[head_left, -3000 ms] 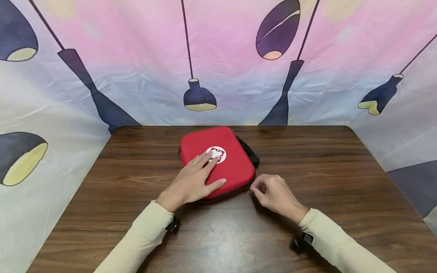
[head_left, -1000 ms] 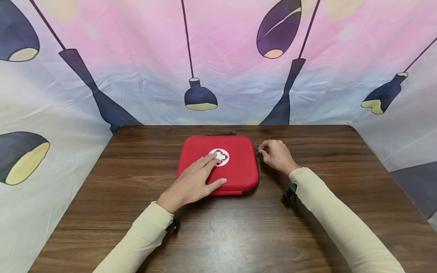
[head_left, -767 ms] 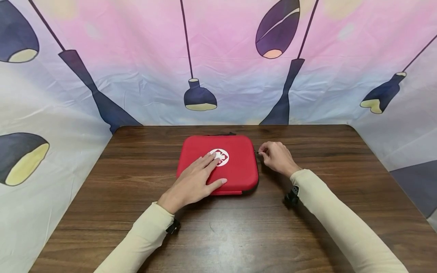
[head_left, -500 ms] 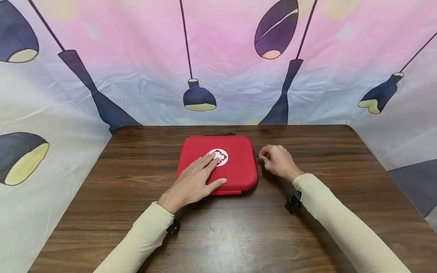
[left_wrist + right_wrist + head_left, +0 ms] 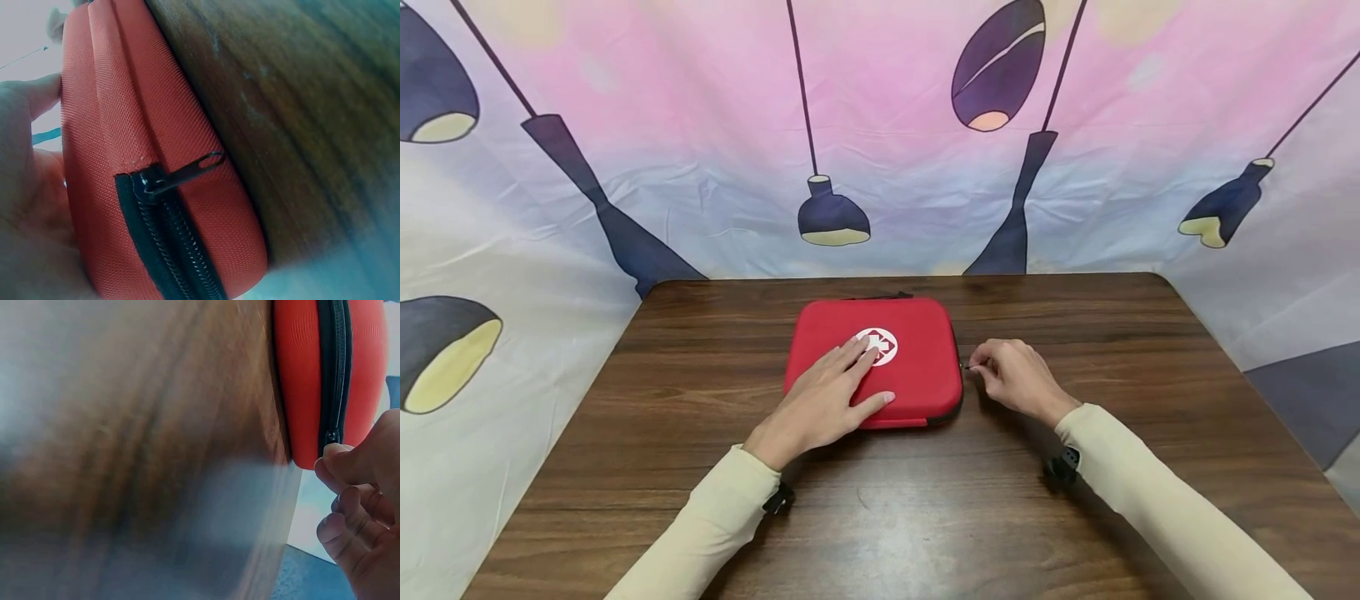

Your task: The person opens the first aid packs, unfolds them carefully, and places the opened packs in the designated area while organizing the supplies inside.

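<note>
Fingers (image 5: 341, 466) of the right hand (image 5: 1019, 379) pinch a zipper pull (image 5: 332, 435) nearer along the right side of the red case (image 5: 917, 367) than a second ago, while the left hand (image 5: 820, 404) rests spread on it, far-middle on the desk (image 5: 1135, 358), suggesting that side is half worked.

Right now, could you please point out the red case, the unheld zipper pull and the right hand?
Red case (image 5: 919, 358), head view: on its top face.
Unheld zipper pull (image 5: 183, 174), left wrist view: on its dark tab.
Right hand (image 5: 1018, 377), head view: on the back of the hand.
</note>
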### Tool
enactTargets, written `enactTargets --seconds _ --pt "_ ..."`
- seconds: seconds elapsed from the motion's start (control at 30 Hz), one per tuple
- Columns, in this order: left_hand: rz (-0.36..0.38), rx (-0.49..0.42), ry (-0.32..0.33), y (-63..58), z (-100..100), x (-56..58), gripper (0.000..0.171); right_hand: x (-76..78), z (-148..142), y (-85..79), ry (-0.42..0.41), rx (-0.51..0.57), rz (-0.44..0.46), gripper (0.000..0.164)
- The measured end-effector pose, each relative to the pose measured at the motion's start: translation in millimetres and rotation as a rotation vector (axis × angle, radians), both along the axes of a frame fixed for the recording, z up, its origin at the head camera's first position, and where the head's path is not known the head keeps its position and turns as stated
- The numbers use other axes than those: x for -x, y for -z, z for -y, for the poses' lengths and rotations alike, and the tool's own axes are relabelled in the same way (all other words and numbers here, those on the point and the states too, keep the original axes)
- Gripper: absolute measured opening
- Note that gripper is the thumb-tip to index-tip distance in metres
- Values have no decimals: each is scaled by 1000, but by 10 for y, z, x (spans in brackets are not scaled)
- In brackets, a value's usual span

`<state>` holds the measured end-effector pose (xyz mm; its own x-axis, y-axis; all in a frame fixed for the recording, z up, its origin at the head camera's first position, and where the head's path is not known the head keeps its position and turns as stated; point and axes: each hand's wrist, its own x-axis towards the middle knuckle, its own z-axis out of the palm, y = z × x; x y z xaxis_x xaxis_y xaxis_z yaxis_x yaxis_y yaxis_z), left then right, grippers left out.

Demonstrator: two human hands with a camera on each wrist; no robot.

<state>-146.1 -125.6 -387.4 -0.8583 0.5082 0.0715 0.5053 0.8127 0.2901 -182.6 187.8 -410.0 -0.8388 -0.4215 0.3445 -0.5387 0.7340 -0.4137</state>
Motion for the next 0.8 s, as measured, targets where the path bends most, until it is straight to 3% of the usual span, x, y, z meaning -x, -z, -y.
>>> enactTargets --seconds 0.4,0.8 --pt "6 -2 6 10 20 3 76 -287 -2 -3 -39 15 14 9" --pt "0 6 16 9 2 8 76 -466 10 -5 -47 23 29 14"
